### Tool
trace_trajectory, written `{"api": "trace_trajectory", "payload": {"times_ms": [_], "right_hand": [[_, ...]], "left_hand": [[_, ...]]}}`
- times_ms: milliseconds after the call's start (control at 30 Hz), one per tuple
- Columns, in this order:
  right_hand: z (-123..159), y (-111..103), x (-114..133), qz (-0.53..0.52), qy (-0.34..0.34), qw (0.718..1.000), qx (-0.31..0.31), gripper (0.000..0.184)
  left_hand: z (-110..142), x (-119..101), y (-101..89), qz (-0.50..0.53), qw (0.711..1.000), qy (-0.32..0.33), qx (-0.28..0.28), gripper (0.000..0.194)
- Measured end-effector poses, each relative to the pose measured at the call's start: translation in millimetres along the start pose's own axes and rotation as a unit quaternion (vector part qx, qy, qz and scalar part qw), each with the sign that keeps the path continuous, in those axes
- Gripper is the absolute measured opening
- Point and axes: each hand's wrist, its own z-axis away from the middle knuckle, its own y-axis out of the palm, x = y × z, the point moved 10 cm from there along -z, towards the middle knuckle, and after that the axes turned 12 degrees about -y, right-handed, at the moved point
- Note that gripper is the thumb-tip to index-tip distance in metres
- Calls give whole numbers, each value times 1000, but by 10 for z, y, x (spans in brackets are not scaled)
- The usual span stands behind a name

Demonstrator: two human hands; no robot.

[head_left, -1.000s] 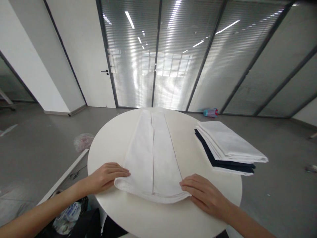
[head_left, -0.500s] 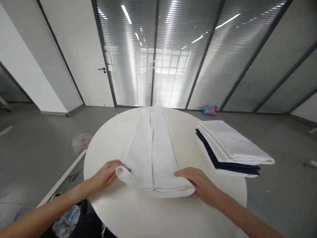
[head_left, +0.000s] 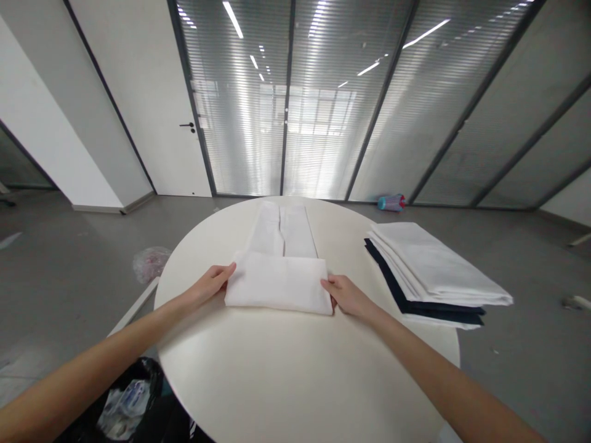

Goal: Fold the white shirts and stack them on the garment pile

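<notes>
Scene: My hands rest at both ends of a folded white cloth [head_left: 277, 283], near the front of the round white bench [head_left: 295, 375].
Cloth: A doubled block lies over a long flat strip that runs toward the bench's far edge.
Left grip [head_left: 209, 284]: Spread, fingertips against the cloth's left end, no pinch visible.
Right grip [head_left: 347, 296]: Spread, fingers against its right end, no pinch visible.
Handling: It looks light, soft and limp; I would take it along the folded edge with both hands.
Nearby: A folded white-and-navy stack of cloth [head_left: 429, 274] sits on the bench's right side.
Labels: None legible on the cloth.
</notes>
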Motion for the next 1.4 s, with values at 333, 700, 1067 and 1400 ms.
{"api": "trace_trajectory", "payload": {"times_ms": [333,700,1067,1400], "right_hand": [[-25,-131,92,136,-20,987,-80,34],[76,-214,121,75,-13,986,-149,30],[-54,-137,199,235,38,968,-86,37],[33,-300,462,301,-21,940,-158,41]], "left_hand": [[178,-1,-27,-93,989,94,-71,46],[171,-51,31,-82,990,98,-67,68],[-11,-62,-46,-153,978,99,-99,57],[125,-147,-75,-174,972,78,-135,62]]}}
